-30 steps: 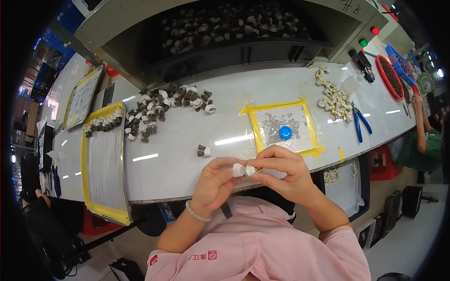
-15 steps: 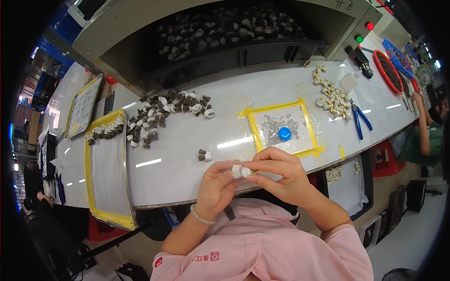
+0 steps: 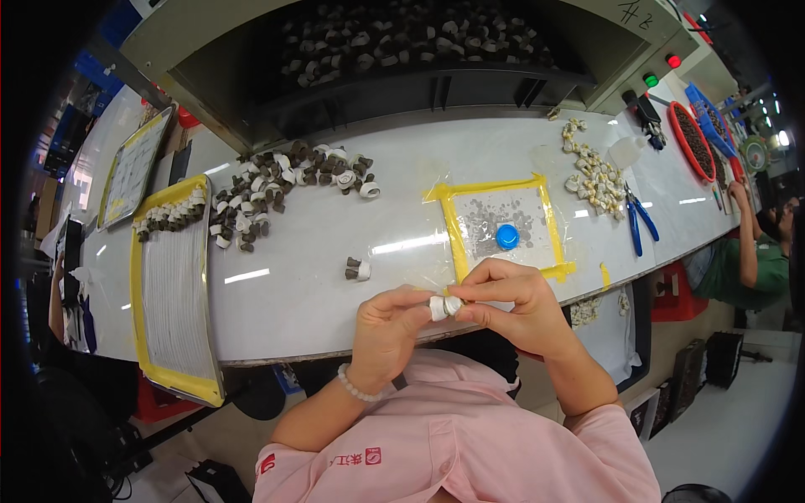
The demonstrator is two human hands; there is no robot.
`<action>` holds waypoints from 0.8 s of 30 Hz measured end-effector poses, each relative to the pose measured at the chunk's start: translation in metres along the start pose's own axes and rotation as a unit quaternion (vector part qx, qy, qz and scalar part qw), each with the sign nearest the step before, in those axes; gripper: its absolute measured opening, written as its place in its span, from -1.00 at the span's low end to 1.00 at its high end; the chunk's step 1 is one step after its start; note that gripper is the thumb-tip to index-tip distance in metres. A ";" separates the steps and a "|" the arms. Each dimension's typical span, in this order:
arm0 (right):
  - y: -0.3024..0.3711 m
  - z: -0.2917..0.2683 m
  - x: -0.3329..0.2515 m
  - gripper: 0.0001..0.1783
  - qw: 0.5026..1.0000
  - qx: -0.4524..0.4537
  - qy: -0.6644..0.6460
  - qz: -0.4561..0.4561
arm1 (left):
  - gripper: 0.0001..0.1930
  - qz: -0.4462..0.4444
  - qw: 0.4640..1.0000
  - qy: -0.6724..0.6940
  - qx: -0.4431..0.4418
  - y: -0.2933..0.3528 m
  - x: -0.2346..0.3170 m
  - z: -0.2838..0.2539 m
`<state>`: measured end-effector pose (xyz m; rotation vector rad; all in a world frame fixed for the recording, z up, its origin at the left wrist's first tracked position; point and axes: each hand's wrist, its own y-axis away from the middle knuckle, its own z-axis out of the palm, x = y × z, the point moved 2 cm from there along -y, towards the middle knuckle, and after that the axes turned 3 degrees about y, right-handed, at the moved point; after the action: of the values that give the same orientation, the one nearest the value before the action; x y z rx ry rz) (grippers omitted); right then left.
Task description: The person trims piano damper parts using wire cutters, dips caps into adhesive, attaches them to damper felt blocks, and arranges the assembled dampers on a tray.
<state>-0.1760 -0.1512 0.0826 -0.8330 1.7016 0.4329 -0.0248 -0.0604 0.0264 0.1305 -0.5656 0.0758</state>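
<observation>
In front of my chest, both hands meet over the table's near edge. My left hand (image 3: 384,329) pinches a small white rounded piece (image 3: 437,308) between thumb and fingers. From the other side, my right hand (image 3: 518,308) pinches a small cream-white piece (image 3: 453,305) with a bit of gold colour beside it. The two pieces appear to touch; fingertips hide part of them. Just beyond my left hand lies a single dark-and-white piece (image 3: 358,270). A blue cap (image 3: 507,236) rests on a clear, spotted sheet (image 3: 490,214) framed with yellow tape, beyond my right hand.
A pile of dark-and-white pieces (image 3: 277,184) lies left, beside a yellow-edged ridged tray (image 3: 174,293). Cream-and-gold pieces (image 3: 597,180) and blue-handled pliers (image 3: 641,220) lie right. A machine with a dark opening (image 3: 402,101) stands behind. A person in green (image 3: 755,260) sits far right.
The view has shifted slightly, with the table's left side moving leftward. Both hands keep their pinch and have moved a little rightward relative to the table.
</observation>
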 end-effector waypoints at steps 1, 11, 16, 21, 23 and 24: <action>-0.001 0.000 -0.001 -0.73 1.000 -0.004 0.000 0.003 | -0.82 -0.011 1.000 -0.004 0.008 -0.001 0.001 0.001; -0.002 0.014 0.001 -0.70 0.996 0.038 0.071 -0.034 | -0.84 0.053 0.997 -0.038 0.030 0.000 -0.003 -0.003; 0.002 0.008 0.011 -0.70 0.998 0.025 0.051 -0.007 | -0.82 0.009 0.996 -0.062 0.067 -0.002 -0.003 0.005; 0.006 0.002 0.015 -0.70 0.999 0.037 -0.007 0.036 | -0.81 -0.042 0.996 -0.066 0.034 -0.002 -0.001 0.004; 0.005 0.002 0.016 -0.70 0.999 0.033 -0.009 0.031 | -0.80 -0.056 0.996 -0.055 0.032 -0.003 -0.001 0.001; 0.004 0.002 0.016 -0.70 0.999 0.028 -0.013 0.024 | -0.81 -0.055 0.996 -0.067 0.027 -0.004 -0.002 0.000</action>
<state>-0.1790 -0.1520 0.0663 -0.7443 1.7060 0.4259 -0.0256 -0.0642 0.0248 0.2205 -0.6897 -0.0240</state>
